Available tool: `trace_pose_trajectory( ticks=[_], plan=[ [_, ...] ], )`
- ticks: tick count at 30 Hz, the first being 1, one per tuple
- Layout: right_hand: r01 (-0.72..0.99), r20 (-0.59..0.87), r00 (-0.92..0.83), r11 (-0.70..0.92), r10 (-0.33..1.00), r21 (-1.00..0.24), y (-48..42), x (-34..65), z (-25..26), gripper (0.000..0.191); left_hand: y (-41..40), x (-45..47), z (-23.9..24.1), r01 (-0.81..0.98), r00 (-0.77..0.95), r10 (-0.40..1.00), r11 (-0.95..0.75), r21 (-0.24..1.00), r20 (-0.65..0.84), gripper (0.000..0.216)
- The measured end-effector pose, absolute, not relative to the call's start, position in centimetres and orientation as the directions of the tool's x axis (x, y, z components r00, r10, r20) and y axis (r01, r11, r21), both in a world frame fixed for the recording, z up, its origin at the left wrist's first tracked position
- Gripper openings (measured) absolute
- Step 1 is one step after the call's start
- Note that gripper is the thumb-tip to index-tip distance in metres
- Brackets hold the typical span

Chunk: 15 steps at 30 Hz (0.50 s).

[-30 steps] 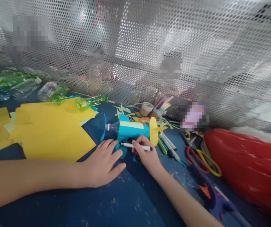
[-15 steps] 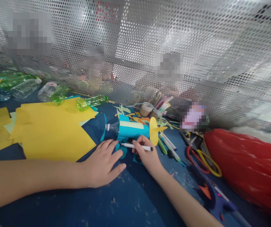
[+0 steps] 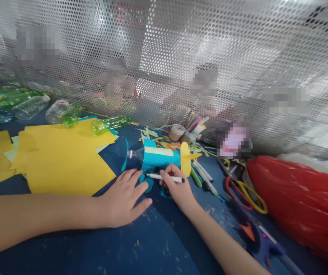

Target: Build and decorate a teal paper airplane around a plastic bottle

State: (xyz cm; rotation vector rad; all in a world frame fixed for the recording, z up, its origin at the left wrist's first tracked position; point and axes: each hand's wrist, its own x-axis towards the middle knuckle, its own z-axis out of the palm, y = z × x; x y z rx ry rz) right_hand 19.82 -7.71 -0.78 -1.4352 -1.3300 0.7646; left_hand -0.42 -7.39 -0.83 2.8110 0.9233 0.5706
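My right hand [image 3: 178, 185] pinches a white marker [image 3: 164, 178] with a black end, its tip pointing left at a small blue paper piece [image 3: 147, 185]. My left hand [image 3: 128, 198] lies flat with fingers spread, fingertips by that blue piece; whether they press on it I cannot tell. Just beyond both hands a clear plastic bottle [image 3: 137, 153] rests on its side, wrapped in blue paper [image 3: 164, 158] with a pale strip along it. A yellow paper shape [image 3: 185, 158] is at the bottle's right end, and a curved blue strip stands by its neck.
Yellow sheets [image 3: 63, 160] are stacked at left, a green bottle [image 3: 111, 124] on top. Several bottles lie farther left. Markers [image 3: 205, 175], scissors [image 3: 238, 193], a purple glue gun [image 3: 262, 236] and a red plastic bag [image 3: 298, 202] are at right. Behind stands a perforated metal screen [image 3: 164, 49].
Hardly anything differs. Both hands and the marker keep nearly the same place, and the bottle lies as before. The view has shifted very slightly.
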Motion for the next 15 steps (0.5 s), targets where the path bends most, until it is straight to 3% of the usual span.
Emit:
trace_pose_trajectory(
  ticks=[15],
  plan=[
    [0.31,0.174,0.188,0.11,0.967,-0.944,-7.64,19.76,-0.96,0.028,-7.4,-0.41,-0.63,0.555,0.759,0.584,-0.812,0.183,0.287,0.043]
  ],
)
